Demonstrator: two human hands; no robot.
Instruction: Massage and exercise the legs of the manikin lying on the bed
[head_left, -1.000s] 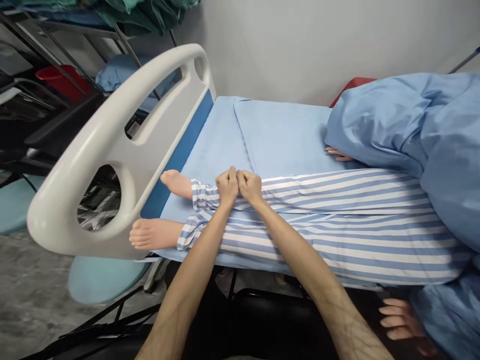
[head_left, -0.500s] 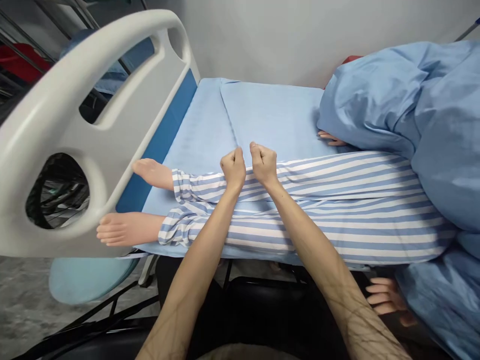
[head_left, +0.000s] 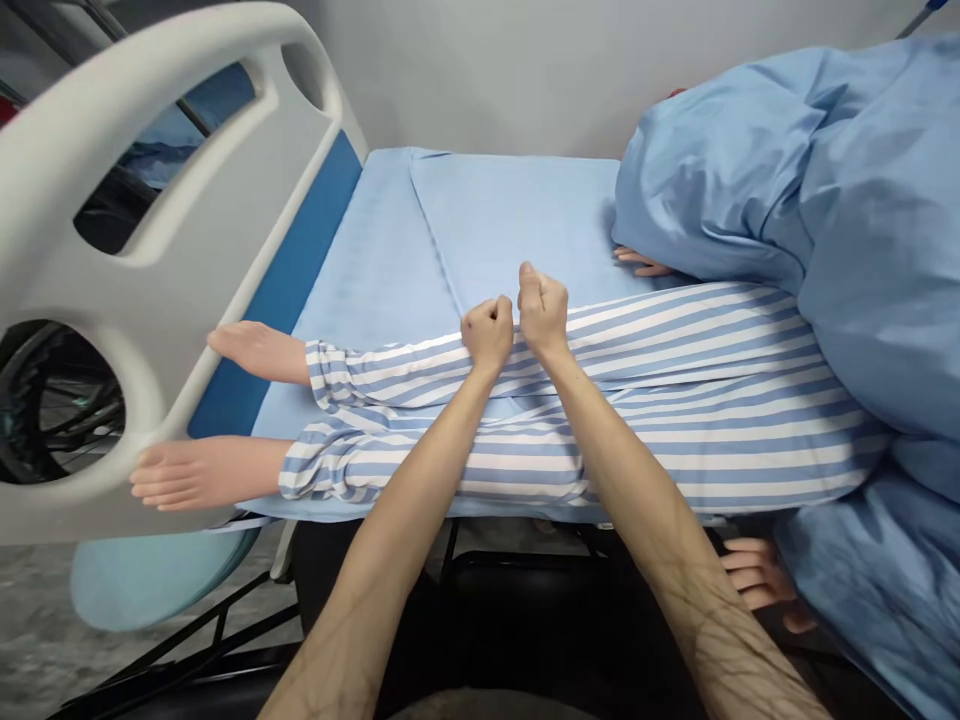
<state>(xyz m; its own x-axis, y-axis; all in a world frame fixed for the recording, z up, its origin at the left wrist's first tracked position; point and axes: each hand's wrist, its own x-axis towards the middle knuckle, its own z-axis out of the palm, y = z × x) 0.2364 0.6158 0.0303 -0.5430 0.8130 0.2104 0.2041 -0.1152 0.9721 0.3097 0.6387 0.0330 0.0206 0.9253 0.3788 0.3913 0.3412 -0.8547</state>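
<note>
White plastic bed footboard [head_left: 187, 280], blue bedsheet [head_left: 510, 220], rumpled blue blanket [head_left: 750, 170], grey wall [head_left: 525, 70], round pale-blue stool seat [head_left: 142, 580]

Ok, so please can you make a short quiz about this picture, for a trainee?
1. Are the left hand and the right hand open or closed?
2. True or false: the striped trousers cover both bare feet.
3. Which is nearer to the bare feet: the white footboard or the pillow?

Key: 1. Closed. 2. False. 3. The white footboard.
</note>
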